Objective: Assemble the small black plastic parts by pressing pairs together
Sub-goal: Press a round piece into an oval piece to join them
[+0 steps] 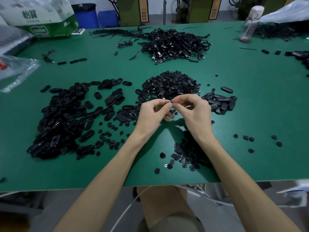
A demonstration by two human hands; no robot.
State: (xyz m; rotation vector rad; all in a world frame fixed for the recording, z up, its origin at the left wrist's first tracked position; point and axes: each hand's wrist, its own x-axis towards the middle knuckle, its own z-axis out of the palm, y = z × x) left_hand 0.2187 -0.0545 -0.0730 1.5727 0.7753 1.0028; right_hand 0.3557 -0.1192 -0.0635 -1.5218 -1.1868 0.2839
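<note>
Black plastic part (170, 102), tiny: we pinch it with left hand (153, 113) and right hand (194, 111), fingers curled, over matte green worktop (242, 104) centre; round-piece heap (172, 84) behind.

Cardboard box (41, 17), far left corner of table (100, 67): white upper panel carries large green characters "怡寶", smaller print beneath too blurred to read. Green lower side carries oval logo "Cestbon". Two hanging brown signs (143, 10) behind the table: characters not legible.
</note>
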